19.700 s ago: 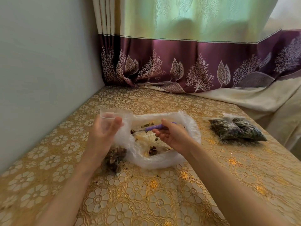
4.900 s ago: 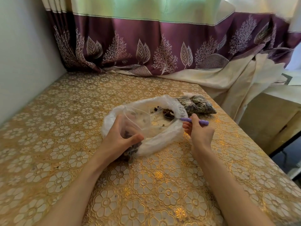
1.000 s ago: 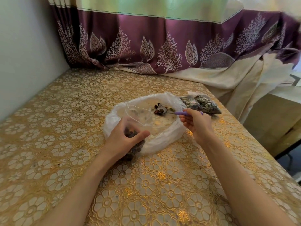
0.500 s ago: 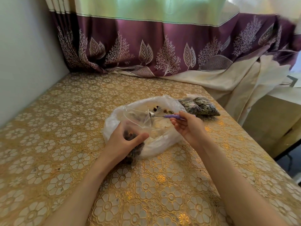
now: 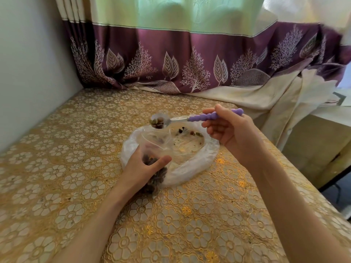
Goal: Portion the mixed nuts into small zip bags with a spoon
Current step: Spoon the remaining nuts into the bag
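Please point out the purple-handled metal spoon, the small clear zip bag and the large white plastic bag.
Purple-handled metal spoon (image 5: 204, 117): head view, on the beaded handle.
Small clear zip bag (image 5: 157, 144): head view, on its open upper part.
Large white plastic bag (image 5: 197, 162): head view, on its rolled rim.

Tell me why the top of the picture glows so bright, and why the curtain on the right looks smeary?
Head view: daylight shines through the thin green curtain, so the top glows and the far right washes out white; the purple curtain edge at the right is smeared by blur; the spoon with its nuts and the hands stay fairly sharp; the wide lens bends the table edges.
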`<state>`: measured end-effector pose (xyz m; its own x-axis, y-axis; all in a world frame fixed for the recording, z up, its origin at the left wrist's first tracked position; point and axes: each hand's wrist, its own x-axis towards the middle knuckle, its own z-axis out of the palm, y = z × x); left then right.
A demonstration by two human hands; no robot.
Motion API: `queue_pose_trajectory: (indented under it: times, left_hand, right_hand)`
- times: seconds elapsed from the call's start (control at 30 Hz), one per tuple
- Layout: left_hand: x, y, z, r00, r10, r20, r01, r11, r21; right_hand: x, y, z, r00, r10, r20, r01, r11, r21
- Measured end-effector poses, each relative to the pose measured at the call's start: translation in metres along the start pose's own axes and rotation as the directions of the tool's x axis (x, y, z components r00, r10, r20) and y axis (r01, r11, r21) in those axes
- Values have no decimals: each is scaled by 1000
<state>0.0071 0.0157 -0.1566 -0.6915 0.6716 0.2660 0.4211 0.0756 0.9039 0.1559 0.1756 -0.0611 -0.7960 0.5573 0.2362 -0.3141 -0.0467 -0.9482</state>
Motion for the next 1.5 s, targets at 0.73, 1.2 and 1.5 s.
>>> queue_pose_trajectory:
  times: [0.73,1.2,1.5]
  left_hand:
    - [-3,2,-1,999,-29,17,28,998,51]
    - [-1,0,-1,1000,-10,20,10,1000,24]
    - [0,-1,-1,1000,-7,23,7,1000,23]
  right_hand:
    - [4,54,-21,856,-365,-365,52,764,-643]
    - [36,75,-19,804,-451,-388,-10,642,-767]
    - [49,73,-21,825,-334,-456,-79,731,-678]
